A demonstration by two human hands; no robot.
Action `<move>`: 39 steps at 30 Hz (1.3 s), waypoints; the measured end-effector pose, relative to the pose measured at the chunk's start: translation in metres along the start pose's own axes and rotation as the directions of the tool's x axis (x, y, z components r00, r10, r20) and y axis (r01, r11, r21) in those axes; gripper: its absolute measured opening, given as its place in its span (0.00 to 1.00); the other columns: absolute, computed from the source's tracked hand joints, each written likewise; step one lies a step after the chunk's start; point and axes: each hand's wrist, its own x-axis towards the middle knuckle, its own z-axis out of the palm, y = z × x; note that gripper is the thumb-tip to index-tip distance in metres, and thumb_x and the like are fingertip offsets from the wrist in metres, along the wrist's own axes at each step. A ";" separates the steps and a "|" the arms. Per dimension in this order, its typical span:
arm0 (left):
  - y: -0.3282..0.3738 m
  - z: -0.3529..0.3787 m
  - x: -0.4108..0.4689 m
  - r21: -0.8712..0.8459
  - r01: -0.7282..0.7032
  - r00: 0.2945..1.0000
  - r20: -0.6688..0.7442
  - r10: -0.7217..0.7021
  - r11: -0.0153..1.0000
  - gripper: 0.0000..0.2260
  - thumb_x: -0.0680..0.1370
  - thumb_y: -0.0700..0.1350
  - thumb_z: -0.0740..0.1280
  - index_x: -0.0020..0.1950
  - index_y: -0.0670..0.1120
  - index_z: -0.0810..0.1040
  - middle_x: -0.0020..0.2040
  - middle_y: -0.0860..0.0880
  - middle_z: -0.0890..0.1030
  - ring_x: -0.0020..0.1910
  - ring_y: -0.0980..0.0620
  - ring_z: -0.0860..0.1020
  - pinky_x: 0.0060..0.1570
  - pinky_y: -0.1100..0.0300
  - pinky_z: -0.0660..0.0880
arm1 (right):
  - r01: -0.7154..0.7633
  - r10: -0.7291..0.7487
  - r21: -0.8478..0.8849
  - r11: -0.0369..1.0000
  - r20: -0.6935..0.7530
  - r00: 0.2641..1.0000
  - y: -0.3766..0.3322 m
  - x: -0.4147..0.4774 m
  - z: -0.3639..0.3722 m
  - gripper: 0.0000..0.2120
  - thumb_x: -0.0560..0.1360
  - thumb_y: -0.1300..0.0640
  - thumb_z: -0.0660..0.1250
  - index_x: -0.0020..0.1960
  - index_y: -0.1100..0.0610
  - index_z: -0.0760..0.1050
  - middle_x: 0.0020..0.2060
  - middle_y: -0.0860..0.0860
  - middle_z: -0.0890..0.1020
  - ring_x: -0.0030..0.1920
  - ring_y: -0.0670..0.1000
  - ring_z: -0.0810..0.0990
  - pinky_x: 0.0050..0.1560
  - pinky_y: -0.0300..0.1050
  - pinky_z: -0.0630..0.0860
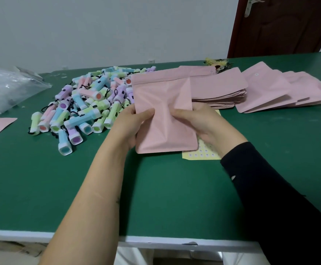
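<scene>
Left hand (131, 125) and right hand (203, 123) each pinch a side edge of the pouch (161, 104), thumbs on its front, holding it upright above the table (156, 197) between the torch pile (83, 104) and the pouch stack (219, 88). Step in hand is likely opening the pouch; its mouth looks closed. Next move calls for parting the top seam, then freeing one hand to take a torch

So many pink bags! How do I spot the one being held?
On the green table, between the heap of pastel toy torches and the stacks of flat pink pouches, find the pink zip-top pouch. Only this one is held up, creased, and gripped by the left hand and right hand.
</scene>
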 end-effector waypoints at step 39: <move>-0.027 0.094 -0.008 0.832 -0.461 0.887 0.430 0.167 0.310 0.21 0.81 0.52 0.63 0.74 0.52 0.70 0.72 0.51 0.72 0.72 0.49 0.68 0.69 0.52 0.66 | 0.086 -0.113 -0.783 0.616 0.020 0.993 0.017 -0.020 -0.109 0.15 0.74 0.58 0.71 0.61 0.51 0.79 0.57 0.45 0.82 0.54 0.42 0.76 0.56 0.35 0.67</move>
